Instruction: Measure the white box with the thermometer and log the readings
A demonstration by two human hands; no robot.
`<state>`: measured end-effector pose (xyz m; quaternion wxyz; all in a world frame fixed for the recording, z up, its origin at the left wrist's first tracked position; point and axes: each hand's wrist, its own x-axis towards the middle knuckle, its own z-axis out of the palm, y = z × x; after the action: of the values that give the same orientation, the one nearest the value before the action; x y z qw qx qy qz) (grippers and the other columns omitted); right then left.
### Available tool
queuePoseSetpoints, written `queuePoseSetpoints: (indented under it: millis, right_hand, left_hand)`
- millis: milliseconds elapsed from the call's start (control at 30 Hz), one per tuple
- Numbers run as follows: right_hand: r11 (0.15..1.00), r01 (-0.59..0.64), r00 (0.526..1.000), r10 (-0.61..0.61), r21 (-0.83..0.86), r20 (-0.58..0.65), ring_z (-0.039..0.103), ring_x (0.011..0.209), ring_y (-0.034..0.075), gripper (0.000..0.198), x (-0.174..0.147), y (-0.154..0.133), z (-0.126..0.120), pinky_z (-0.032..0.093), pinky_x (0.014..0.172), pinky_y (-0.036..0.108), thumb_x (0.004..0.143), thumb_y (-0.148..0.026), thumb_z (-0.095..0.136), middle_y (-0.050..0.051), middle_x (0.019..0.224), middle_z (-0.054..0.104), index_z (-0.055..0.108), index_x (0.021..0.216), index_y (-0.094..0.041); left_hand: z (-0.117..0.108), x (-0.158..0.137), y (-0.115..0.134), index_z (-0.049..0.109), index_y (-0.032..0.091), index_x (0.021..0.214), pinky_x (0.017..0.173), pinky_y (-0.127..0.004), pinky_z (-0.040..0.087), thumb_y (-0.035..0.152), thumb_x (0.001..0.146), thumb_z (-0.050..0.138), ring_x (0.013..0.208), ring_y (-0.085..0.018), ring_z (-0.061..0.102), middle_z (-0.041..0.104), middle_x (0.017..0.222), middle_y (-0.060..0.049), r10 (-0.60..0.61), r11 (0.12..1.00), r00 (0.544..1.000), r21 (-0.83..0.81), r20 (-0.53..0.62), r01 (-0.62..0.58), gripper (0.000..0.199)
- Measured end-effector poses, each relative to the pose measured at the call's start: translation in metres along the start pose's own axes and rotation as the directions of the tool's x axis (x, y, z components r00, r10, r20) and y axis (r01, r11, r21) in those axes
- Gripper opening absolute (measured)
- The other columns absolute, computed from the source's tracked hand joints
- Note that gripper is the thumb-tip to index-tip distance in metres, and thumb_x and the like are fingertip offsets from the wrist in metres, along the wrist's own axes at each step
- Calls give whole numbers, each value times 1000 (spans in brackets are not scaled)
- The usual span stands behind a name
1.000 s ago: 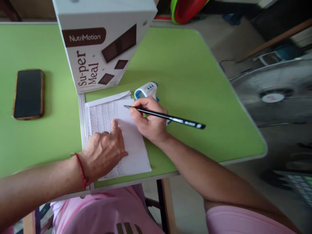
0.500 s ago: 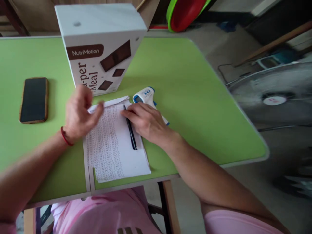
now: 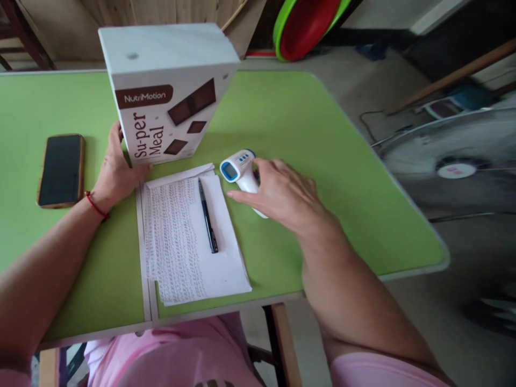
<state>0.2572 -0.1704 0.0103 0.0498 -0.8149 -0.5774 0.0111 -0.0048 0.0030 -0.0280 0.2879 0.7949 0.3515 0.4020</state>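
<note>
- Clock directions centre on the written sheets (image 3: 228,277), whose script is too small to read; a black pen (image 3: 208,220) lies on them
- The white box (image 3: 177,110) stands at 12 o'clock, and the thermometer (image 3: 244,171) lies at 1 o'clock, just beside the sheets
- The left hand (image 3: 116,174) is at the box's near corner, at 11 o'clock: thumb in front at the foot, fingers along its 9 o'clock side, the tips partly hidden behind it, so I cannot tell whether this grip presses on the box
- The right hand (image 3: 288,196) has its grip spread, thumb and fingers either side of the thermometer's handle; fingers cover the trigger area, and whether skin touches plastic is hard to make out
- Both arms are cut off by the frame, at 8 and 4 o'clock, and the fan (image 3: 455,172) beyond the desk (image 3: 346,209) at 3 o'clock is cut off and blurred
- The desk's 6 o'clock edge runs just below the sheets; its surface leaves the frame at 9 o'clock
- The phone (image 3: 61,171), at 10 o'clock, sits just beside the left wrist, leaving little room there
- The widest open room is past the right hand, from 1 to 3 o'clock, up to the desk's rounded corners
</note>
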Motion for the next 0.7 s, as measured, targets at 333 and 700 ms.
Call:
queuePoseSetpoints:
  millis: [333,700]
  right_hand:
    - [990,-140,982,141,-15,128,59,60,22,23,2,-7,-13,40,54,33,73,-41,63,8,69,66,66,76,-19]
    - [242,201,970,83,949,-227,51,57,15,21,-20,-24,-10,43,51,31,63,-32,69,0,68,59,65,82,-22]
  left_hand:
    - [-9,-7,30,60,20,108,86,-54,54,52,61,84,100,-33,61,64,109,-11,-214,976,977,-50,1,214,62]
    - [-5,-12,53,65,20,99,72,-46,51,72,74,63,86,-30,63,69,95,-9,-195,975,965,-71,176,210,58]
